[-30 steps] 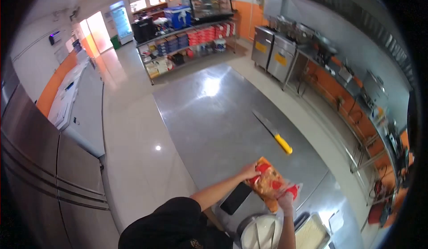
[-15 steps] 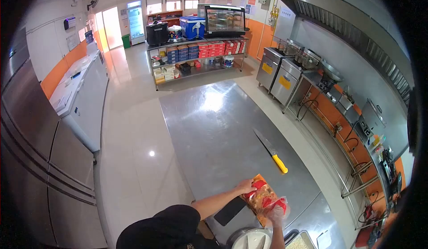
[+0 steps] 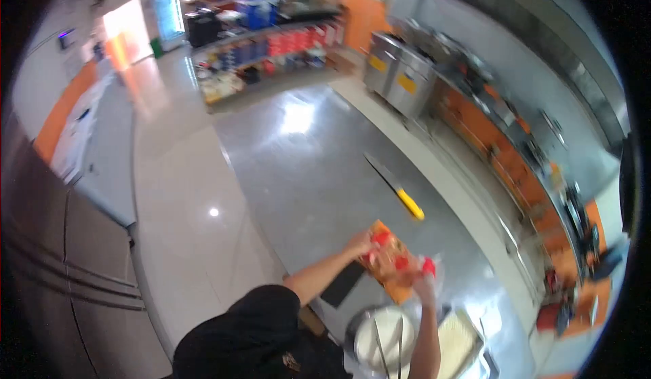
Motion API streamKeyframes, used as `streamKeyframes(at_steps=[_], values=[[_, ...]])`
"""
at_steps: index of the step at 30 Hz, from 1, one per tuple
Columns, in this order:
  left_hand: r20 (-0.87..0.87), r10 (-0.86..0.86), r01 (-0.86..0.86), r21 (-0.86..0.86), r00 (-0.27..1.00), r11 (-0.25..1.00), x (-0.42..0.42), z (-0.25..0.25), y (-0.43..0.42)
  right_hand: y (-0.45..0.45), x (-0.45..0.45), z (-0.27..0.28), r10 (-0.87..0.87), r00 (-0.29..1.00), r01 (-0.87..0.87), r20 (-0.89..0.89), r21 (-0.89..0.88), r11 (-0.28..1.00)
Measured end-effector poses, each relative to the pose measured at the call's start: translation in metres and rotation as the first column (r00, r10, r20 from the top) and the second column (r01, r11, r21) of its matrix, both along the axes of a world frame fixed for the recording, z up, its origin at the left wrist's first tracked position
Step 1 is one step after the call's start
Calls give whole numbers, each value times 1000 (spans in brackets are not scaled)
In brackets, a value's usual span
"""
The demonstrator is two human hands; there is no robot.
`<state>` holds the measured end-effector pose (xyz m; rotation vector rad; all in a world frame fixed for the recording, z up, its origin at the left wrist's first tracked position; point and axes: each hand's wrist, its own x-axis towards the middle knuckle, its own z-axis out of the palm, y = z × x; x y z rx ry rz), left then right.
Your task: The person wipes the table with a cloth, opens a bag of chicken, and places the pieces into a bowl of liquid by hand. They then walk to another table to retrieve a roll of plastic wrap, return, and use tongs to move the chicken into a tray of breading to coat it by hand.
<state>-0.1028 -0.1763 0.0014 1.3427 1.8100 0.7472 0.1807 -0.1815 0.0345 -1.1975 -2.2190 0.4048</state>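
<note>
An orange packet (image 3: 390, 263) with red patches lies on the steel table (image 3: 298, 175) close in front of the person, directly between the 2 hands. Its long axis runs aslant, from the far left corner down toward the near right, so each hand has 1 end: the left hand (image 3: 360, 244) is at the far left end, the right hand (image 3: 424, 286) at the near right end. Both touch it, so neither is nearer. The left hand looks narrow, fingers closed on the packet beside a red patch; the right hand also seems closed, around a red part with clear film (image 3: 440, 272) showing beside it — blur hides the exact placing of the fingertips. Beyond the packet, apart from both hands, lies a knife (image 3: 395, 187), its long axis roughly parallel to the packet's, yellow handle toward the person and blade pointing away. A dark flat slab (image 3: 342, 284) lies just beside the packet, below the left forearm. Nearer the body stand a round bowl (image 3: 367, 342) with 2 long metal utensils (image 3: 400, 338) across it and a pale-filled tray (image 3: 458, 342) — both close to the right forearm.
</note>
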Motion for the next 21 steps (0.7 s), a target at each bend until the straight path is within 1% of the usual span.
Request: streamKeyframes(at_steps=[1, 2, 3, 4, 5, 7, 8, 10, 11, 12, 14, 15, 16, 17, 18, 19, 20, 21], values=[[222, 27, -24, -16, 975, 1000, 2, -8, 2, 12, 20, -29, -9, 999, -9, -53, -335, 942], [245, 63, -51, -53, 968, 997, 3, 9, -4, -12, -20, 48, -225, 974, 210, 10, -403, 891], [157, 54, -54, -3, 986, 999, 6, -8, 3, 1, 16, -5, -66, 965, 86, 255, -69, 994], [122, 21, -35, 114, 992, 993, 6, 0, -1, 19, 28, -34, -78, 868, 35, 491, 96, 995], [33, -24, 20, 119, 999, 993, 2, -8, 4, 8, 16, -4, -221, 933, 301, 284, -278, 912], [-95, -53, 57, 35, 994, 998, 3, -18, 10, 1, 18, 5, -392, 920, 363, 17, -420, 832], [-88, -72, 75, 27, 994, 997, 3, -21, 12, -3, 19, 17, -408, 912, 380, 27, -424, 822], [-112, -36, 44, 74, 993, 996, 4, -23, 10, -16, 20, 44, -540, 833, 371, -121, -602, 707], [-107, -42, 49, 65, 993, 997, 6, -20, 10, -10, 40, 21, -488, 791, 95, -368, -715, 693], [-113, -25, 30, 45, 993, 999, 6, -16, 8, -15, 46, 24, -494, 791, 99, -362, -720, 687], [-119, -16, 19, 21, 993, 1000, 6, -7, 5, -26, 53, 41, -354, 828, 59, -434, -560, 826], [-110, -20, 22, 10, 994, 1000, 5, -4, 4, -38, 48, 78, -528, 666, -97, -527, -762, 640], [-100, -27, 27, -1, 995, 1000, 6, 1, 3, -39, 54, 76, -537, 662, -88, -523, -765, 638], [-133, -48, 48, -1, 990, 999, 6, 3, 2, -42, 59, 74, -565, 568, -172, -598, -758, 629], [-129, -60, 61, -3, 990, 998, 6, -3, 4, -44, 64, 72, -591, 464, -254, -660, -738, 625], [-153, -49, 54, 27, 987, 998, 6, -5, 5, -44, 71, 72, -578, 488, -282, -654, -745, 604], [-177, -35, 46, 58, 984, 997, 6, -6, 6, -45, 72, 76, -584, 485, -275, -651, -748, 604], [-155, -51, 59, 42, 987, 997, 5, -7, 7, -47, 71, 78, -567, 440, -323, -697, -712, 624]])
